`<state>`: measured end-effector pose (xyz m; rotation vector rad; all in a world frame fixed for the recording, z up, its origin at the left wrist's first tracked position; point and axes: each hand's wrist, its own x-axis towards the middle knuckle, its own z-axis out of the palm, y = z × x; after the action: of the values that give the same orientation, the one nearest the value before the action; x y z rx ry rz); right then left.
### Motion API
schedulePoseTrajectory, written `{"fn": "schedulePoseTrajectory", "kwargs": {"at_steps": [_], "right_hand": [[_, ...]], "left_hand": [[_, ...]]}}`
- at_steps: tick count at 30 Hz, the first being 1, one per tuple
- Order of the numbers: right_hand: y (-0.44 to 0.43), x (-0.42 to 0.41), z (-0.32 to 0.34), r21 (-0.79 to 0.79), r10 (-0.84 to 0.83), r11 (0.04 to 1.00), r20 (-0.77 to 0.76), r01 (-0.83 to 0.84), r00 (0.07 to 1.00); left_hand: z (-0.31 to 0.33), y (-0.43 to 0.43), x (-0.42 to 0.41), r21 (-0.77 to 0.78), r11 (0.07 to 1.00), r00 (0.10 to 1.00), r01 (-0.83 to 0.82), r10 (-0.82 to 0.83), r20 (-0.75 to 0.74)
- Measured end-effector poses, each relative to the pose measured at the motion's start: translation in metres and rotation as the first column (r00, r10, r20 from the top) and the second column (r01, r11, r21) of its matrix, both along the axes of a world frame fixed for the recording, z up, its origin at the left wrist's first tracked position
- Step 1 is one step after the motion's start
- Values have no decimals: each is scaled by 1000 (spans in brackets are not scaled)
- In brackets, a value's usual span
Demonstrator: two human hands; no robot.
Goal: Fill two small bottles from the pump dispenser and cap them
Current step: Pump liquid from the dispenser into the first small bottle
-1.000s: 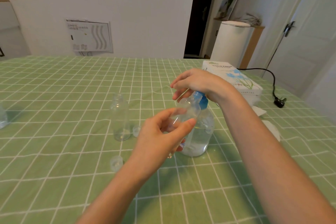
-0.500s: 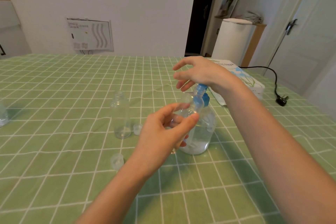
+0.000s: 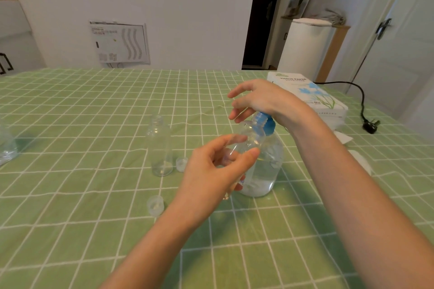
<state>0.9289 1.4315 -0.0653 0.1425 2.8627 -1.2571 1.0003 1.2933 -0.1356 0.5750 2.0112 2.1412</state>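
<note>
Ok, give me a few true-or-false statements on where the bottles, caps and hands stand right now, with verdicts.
1. The left hand holds a small bottle up by the pump. True.
2. The standing bottle is capped. False: its mouth is open, and a cap lies beside it.
3. The right hand is over the pump. True.
4. The tissue box lies left of the dispenser. False: it lies to its right, farther back.
5. A second cap lies on the cloth. True.
</note>
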Motion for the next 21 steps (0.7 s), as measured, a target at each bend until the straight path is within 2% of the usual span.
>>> {"fn": "schedulePoseTrajectory", "kwargs": {"at_steps": [5, 8, 21], "right_hand": [[1, 1, 8, 30, -18, 999, -47, 19, 999], [-1, 1, 13, 95, -3, 995, -9, 4, 1000], [1, -2, -1, 48, -44, 998, 21, 43, 999]], "left_hand": [[6, 1, 2, 9, 1000, 1000, -5, 6, -15], [6, 1, 2, 9, 1000, 1000, -5, 5, -18], [-2, -1, 0, -12, 1000, 1000, -7, 7, -16]]}}
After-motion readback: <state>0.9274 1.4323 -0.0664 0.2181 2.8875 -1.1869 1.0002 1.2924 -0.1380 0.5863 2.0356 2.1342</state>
